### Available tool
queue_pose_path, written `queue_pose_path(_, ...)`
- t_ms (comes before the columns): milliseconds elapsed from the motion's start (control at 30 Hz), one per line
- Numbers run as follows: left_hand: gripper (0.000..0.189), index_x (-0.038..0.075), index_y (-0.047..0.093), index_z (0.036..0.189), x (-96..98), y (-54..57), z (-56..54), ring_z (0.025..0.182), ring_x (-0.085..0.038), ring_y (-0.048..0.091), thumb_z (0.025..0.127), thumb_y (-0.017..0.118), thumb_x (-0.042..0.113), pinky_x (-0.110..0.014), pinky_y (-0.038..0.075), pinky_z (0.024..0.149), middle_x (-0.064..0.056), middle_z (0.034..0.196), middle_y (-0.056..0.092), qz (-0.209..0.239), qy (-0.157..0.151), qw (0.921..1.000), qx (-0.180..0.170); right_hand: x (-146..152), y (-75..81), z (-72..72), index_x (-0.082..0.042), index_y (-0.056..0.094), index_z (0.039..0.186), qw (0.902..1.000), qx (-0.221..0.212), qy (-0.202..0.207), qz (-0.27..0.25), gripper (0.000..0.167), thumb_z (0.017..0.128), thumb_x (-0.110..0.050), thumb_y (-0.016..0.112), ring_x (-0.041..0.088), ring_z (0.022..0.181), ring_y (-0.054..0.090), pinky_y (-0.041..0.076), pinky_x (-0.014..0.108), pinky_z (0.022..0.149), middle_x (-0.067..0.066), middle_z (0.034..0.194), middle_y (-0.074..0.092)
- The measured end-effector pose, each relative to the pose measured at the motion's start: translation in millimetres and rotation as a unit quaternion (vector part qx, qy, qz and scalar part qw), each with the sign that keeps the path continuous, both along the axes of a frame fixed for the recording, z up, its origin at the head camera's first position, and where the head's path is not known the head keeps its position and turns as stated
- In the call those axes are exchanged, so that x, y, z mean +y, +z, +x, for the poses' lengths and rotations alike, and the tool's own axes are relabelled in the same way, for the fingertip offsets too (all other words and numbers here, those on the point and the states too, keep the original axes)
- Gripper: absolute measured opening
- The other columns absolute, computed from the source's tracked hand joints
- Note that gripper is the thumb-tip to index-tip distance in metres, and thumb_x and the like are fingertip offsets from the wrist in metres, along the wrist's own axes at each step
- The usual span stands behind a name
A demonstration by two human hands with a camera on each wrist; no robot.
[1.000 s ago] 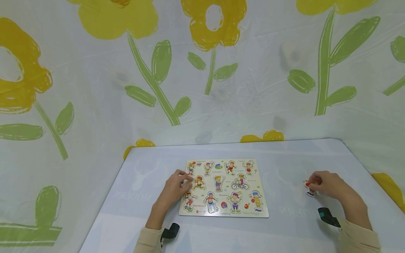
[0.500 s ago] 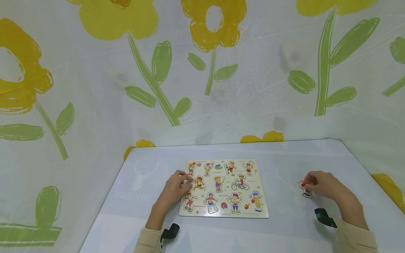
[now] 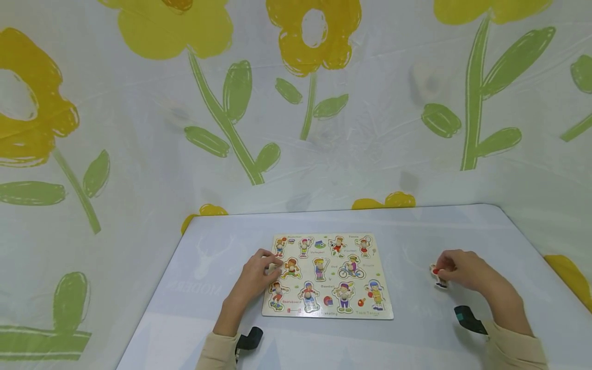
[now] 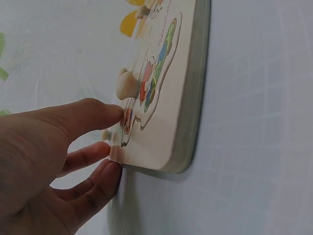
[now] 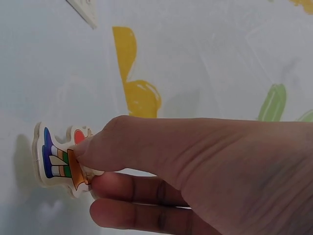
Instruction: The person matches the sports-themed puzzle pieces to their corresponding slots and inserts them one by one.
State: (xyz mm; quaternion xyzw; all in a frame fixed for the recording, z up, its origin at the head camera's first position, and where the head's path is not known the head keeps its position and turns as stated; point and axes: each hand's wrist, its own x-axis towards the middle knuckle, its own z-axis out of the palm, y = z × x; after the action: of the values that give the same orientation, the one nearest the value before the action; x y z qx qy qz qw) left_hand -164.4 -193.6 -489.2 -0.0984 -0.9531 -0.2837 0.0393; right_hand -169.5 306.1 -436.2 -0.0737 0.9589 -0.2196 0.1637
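A wooden knob puzzle board (image 3: 327,275) with several sports-figure pieces lies on the table. My left hand (image 3: 259,272) grips its left edge; in the left wrist view the thumb (image 4: 105,115) lies at the board's face near a knobbed skateboard figure (image 4: 156,73), and other fingers meet the edge. Off to the right of the board, my right hand (image 3: 469,270) pinches a figure-shaped puzzle piece (image 3: 437,277) between thumb and fingers. The right wrist view shows the piece's purple shoes, striped socks and orange shorts (image 5: 76,169); the hand covers its upper part.
The white table (image 3: 324,341) carries a faint deer print. Behind it hangs a pale curtain (image 3: 384,154) with large yellow flowers. Black wrist cameras, left (image 3: 251,338) and right (image 3: 469,319), sit near the cuffs.
My right hand has moved left toward the board, carrying the figure piece. The left hand and the board have stayed in place.
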Motion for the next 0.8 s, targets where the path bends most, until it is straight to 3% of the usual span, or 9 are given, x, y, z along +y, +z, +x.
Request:
queue_pose_path(433, 0.016, 0.017, 0.075, 0.101, -0.7, 0.6, -0.5, 0.082, -0.012, 0.049, 0.086, 0.074, 0.020, -0.024, 0.040, 0.067, -0.006, 0.111, 0.060, -0.004, -0.005, 1.0000, 0.005, -22.5, -0.8, 2.9, -0.008, 0.063, 0.089, 0.9993, 0.020, 0.030, 0.003, 0.008, 0.084, -0.011, 0.069, 0.017, 0.075, 0.050, 0.043, 0.031, 0.065, 0.001, 0.079, 0.058)
queue_pose_path(800, 0.016, 0.016, 0.075, 0.101, 0.1, 0.0, 0.2, 0.081, -0.013, 0.050, 0.084, 0.075, 0.018, -0.023, 0.040, 0.066, -0.006, 0.110, 0.060, 0.004, -0.003, 1.0000, 0.005, -41.5, -2.2, 3.6, -0.009, 0.063, 0.089, 0.9994, 0.007, 0.029, 0.017, 0.010, 0.084, -0.011, 0.071, 0.017, 0.076, 0.050, 0.044, 0.032, 0.066, 0.000, 0.080, 0.058)
